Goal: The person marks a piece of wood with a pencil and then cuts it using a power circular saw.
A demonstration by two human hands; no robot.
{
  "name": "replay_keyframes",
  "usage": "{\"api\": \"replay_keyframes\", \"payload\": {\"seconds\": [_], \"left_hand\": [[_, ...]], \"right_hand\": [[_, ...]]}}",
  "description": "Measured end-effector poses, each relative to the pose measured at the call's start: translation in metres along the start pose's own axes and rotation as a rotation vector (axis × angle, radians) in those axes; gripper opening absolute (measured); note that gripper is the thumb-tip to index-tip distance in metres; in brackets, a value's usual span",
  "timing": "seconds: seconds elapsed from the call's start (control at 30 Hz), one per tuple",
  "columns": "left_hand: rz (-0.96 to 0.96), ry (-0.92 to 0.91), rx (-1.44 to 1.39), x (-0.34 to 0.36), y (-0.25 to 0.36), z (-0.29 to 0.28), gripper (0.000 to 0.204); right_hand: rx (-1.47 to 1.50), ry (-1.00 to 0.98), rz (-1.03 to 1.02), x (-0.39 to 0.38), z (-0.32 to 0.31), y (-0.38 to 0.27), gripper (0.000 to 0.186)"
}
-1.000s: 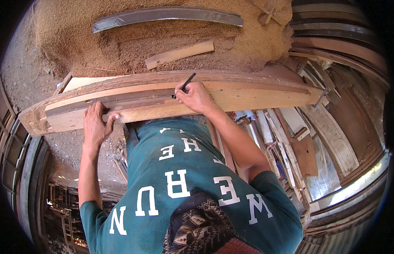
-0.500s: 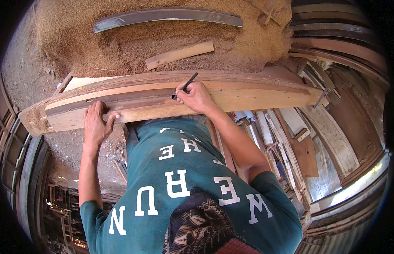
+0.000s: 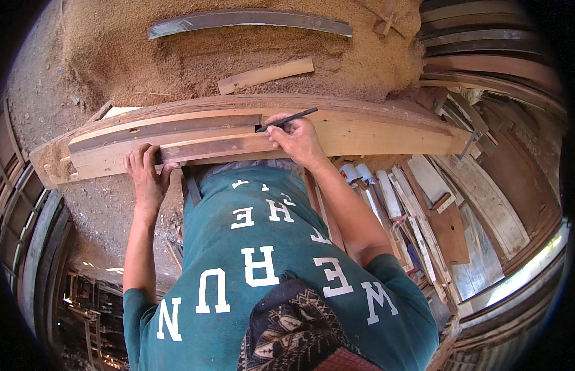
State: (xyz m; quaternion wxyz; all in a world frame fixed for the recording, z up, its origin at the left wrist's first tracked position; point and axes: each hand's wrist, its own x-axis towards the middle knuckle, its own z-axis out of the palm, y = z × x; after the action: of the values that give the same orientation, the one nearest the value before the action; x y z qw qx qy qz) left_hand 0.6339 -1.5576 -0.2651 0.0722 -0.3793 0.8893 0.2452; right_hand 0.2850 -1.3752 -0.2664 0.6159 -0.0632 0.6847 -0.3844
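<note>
A long pale plank (image 3: 386, 139) lies across in front of me, with a longer brown-edged board behind it. On its left half is a brown wooden strip (image 3: 195, 127), which ends at a small dark notch beside my right hand. My left hand (image 3: 146, 176) is closed round the left end of a shorter wooden strip (image 3: 216, 147) along the plank's near edge, thumb on the near side. My right hand (image 3: 297, 141) pinches a black pencil (image 3: 300, 115), tilted low, its lower end by the notch. The heel of this hand rests near the short strip's right end.
A sawdust heap (image 3: 114, 55) rises beyond the plank, with a curved grey-brown board (image 3: 250, 21) and a short offcut (image 3: 266, 75) on it. A metal clamp (image 3: 468, 143) sits at the plank's right end. Stacked boards (image 3: 485, 191) lie at the right.
The pencil has tipped from steep to nearly flat, its upper end swinging right. The short strip has shifted toward me and shows more of its dark face. My left hand still holds its end.
</note>
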Motion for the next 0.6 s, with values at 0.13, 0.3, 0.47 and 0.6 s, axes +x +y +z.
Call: {"api": "replay_keyframes", "payload": {"seconds": [0.13,0.3,0.47,0.6], "left_hand": [[0.015,-0.037,-0.007,-0.009,0.0,0.004,0.064],[0.052,-0.104,0.05,-0.005,0.008,-0.007,0.07],[0.142,-0.14,0.02,0.004,0.036,-0.005,0.079],[0.202,-0.122,0.059,0.015,0.054,0.017,0.07]], "right_hand": [[0.076,0.029,-0.023,-0.009,0.007,0.011,0.009],[-0.06,0.056,-0.219,-0.02,0.011,0.025,0.008],[-0.291,0.137,-0.467,-0.034,0.009,0.032,0.009],[-0.315,0.163,-0.574,-0.04,0.014,0.036,0.009]]}}
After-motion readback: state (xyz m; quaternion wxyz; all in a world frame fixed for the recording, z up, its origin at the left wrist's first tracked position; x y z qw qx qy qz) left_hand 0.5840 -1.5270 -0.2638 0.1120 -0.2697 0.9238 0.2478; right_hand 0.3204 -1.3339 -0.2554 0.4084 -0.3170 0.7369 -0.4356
